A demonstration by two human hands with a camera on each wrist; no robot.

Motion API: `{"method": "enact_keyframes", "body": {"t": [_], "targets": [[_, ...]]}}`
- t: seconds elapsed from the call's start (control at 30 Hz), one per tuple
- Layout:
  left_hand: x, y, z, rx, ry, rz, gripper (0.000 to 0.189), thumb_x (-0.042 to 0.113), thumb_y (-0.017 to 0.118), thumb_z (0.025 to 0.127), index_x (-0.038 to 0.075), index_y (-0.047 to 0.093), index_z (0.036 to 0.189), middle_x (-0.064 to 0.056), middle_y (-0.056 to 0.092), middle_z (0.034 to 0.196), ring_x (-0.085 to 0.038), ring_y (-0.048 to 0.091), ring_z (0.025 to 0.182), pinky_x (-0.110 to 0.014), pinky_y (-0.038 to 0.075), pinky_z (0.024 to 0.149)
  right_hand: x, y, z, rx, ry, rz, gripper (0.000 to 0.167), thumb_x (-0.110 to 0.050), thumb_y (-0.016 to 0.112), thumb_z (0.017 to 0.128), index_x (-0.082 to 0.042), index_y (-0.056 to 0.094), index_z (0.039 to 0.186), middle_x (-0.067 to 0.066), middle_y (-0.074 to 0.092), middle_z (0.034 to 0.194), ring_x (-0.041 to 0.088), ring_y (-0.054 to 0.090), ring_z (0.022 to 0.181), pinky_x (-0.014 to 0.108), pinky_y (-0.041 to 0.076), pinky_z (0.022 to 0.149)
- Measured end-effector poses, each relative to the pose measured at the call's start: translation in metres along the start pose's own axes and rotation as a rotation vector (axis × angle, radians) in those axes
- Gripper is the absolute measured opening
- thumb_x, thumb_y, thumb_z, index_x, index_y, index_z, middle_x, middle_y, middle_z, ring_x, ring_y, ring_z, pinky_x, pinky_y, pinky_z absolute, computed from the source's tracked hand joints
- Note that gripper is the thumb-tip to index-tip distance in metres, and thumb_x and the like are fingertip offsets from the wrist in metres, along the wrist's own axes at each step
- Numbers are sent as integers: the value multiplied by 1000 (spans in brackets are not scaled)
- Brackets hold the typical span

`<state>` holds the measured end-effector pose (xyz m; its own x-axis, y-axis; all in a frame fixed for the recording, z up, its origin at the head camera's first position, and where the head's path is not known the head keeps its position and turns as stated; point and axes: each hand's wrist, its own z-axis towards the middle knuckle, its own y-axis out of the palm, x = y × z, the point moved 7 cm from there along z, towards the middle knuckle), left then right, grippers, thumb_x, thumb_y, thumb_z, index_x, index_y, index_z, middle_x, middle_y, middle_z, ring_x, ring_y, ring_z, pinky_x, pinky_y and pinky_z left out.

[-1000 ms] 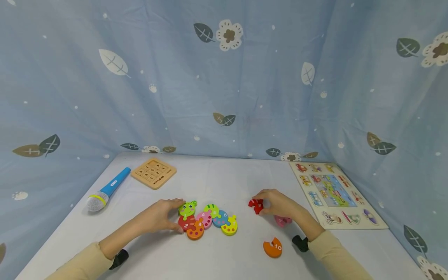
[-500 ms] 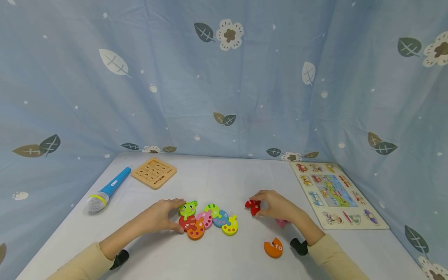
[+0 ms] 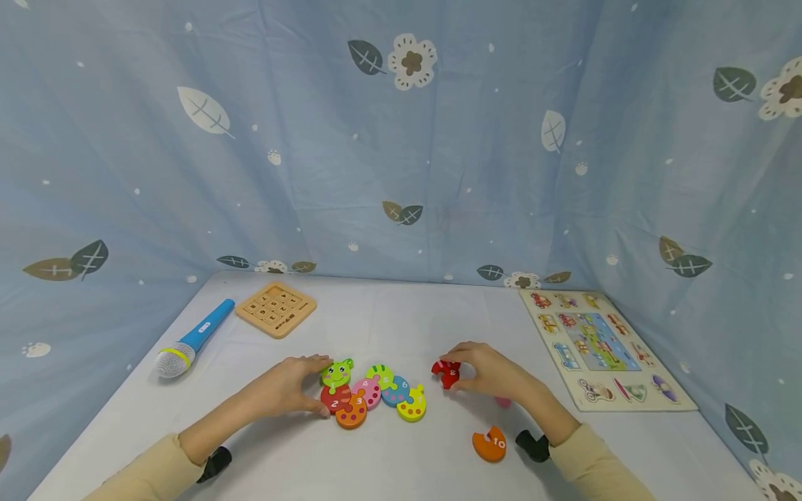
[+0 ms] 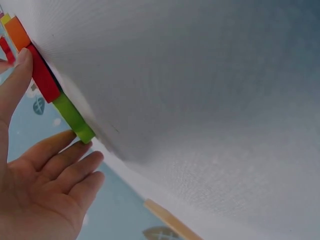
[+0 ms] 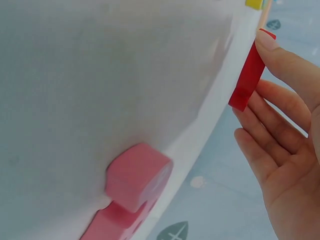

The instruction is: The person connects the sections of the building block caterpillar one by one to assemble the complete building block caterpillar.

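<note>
A wooden caterpillar number puzzle (image 3: 367,390) lies joined on the table, from a green smiling head (image 3: 336,376) through to a yellow piece (image 3: 411,404). My left hand (image 3: 283,387) holds its head end, the thumb against the red piece 2 (image 4: 44,75) and the fingertips at the green head's edge. Right of the chain, my right hand (image 3: 491,370) pinches a red puzzle piece numbered 8 (image 3: 447,375) between thumb and fingers; it looks raised off the table. A pink piece (image 5: 137,175) lies behind that wrist, mostly hidden in the head view.
An orange piece 10 (image 3: 489,444) lies front right. A blue toy microphone (image 3: 199,336) and a wooden number tray (image 3: 276,309) stand at the back left. A picture puzzle board (image 3: 598,348) lies on the right. A patterned curtain (image 3: 401,139) hangs behind the table.
My right hand has moved a little left with the red piece 8, closer to the yellow end of the caterpillar. The left hand stays in place.
</note>
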<state>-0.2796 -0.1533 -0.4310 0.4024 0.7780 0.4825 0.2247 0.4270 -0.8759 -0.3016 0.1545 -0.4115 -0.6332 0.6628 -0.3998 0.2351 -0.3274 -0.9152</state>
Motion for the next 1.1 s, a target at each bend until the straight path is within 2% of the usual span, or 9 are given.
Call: {"method": "enact_keyframes", "body": {"t": [0.87,1.1], "targets": [[1,-1,-1,0,28,7,88,47,87,62,-1,57,131,-20,53,137,-41,46,127,-57,37,105,-26,7,9,-43,-44,-17,47,-21,80,81,-8,66,124,3,63,119,17,59,105,31,53,91],[1,-2,-1,0,19,5,88,46,87,62,0,58,131,-21,52,137,-41,45,128,-58,36,105,-31,10,11,-63,-51,-19,48,-21,79,81,-7,65,124,3,63,119,18,59,106,32,53,92]]}}
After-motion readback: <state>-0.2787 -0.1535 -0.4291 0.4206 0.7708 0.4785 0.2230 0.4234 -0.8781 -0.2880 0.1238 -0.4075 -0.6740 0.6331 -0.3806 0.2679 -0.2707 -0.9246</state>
